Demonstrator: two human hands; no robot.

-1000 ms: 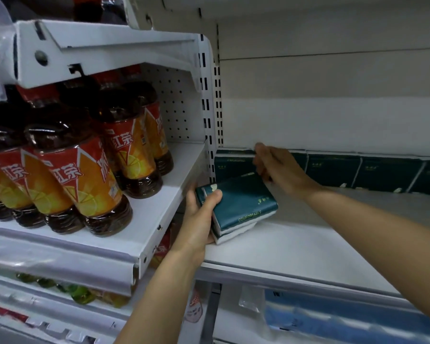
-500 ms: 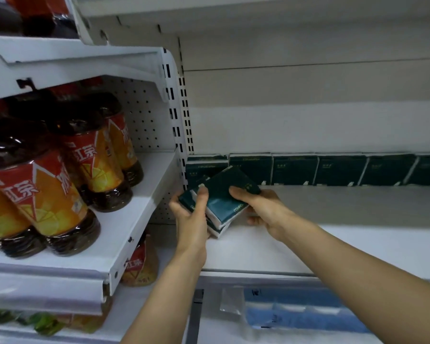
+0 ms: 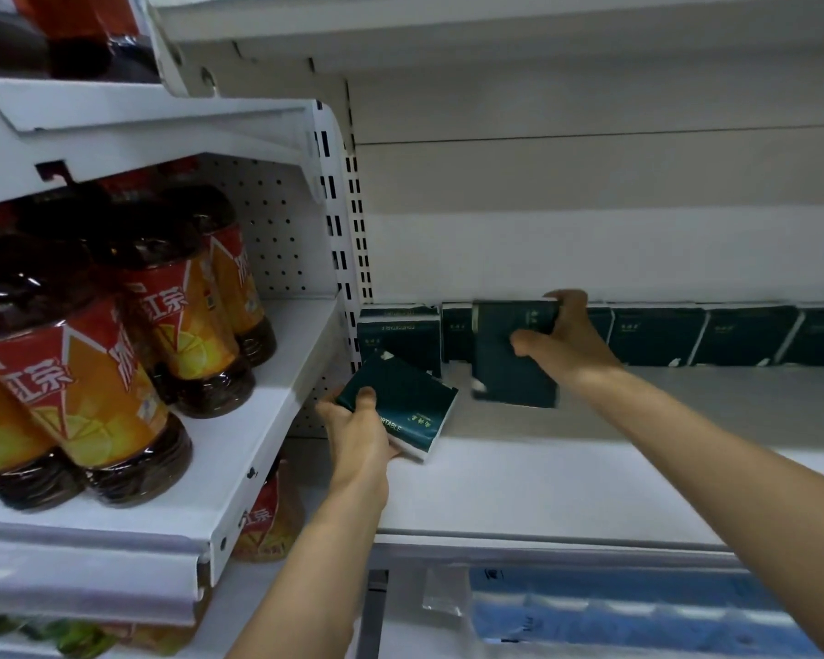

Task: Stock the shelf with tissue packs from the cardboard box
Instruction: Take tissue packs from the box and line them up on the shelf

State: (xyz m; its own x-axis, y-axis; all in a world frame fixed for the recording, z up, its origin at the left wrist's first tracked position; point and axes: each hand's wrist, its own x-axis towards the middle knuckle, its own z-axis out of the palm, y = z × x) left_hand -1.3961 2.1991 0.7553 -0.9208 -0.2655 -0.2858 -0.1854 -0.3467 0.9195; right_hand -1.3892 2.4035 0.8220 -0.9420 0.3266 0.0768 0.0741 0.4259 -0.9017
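Beside bottled tea point(image 3: 129, 354), the left hand point(image 3: 360, 437) grips a soft, light tissue pack point(image 3: 407, 409) low on the shelf point(image 3: 543, 487); the right hand point(image 3: 564, 344) pinches another pack point(image 3: 510, 359) by its edges, upright before the back row point(image 3: 686, 335).

It was a shop. White metal shelving point(image 3: 519, 492) held rows of tea bottles point(image 3: 91, 373) and tissue packs point(image 3: 657, 335)
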